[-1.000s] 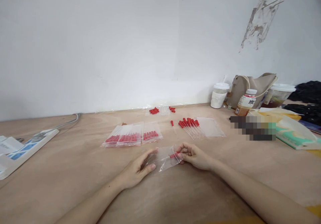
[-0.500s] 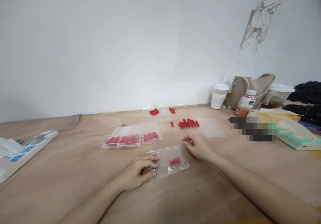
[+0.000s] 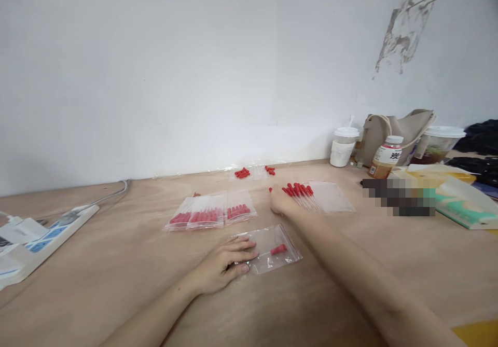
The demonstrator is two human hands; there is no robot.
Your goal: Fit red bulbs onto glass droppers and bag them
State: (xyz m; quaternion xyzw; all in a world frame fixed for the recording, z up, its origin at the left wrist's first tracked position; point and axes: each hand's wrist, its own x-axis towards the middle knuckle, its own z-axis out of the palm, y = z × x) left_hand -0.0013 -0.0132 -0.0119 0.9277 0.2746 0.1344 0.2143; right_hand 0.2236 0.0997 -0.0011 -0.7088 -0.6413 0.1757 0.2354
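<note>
My left hand (image 3: 227, 264) lies on the end of a clear zip bag (image 3: 264, 269), fingers stretched out and thumb apart. Inside the bag is a glass dropper with a red rubber bulb (image 3: 279, 249). Farther forward, my right hand (image 3: 280, 200) reaches to the spot of a single loose dropper, whose red bulb (image 3: 271, 189) just shows beside the fingers. Those fingers are turned away and blurred, so a grip cannot be made out. Right of that hand, several red-bulbed droppers (image 3: 298, 190) lie fanned out, partly on a flat clear bag (image 3: 332, 197).
Filled bags of droppers (image 3: 204, 216) lie at centre left. Loose red bulbs (image 3: 241, 172) rest by the wall. A power strip (image 3: 58, 235) stands at left. At right are a white-lidded cup (image 3: 344, 147), a bottle (image 3: 385, 157), a grey bag (image 3: 404, 129) and a tissue pack (image 3: 459, 204).
My right hand has moved forward from beside the zip bag to the single loose dropper, covering most of it. My left hand stays on the bag. The view has shifted slightly.
</note>
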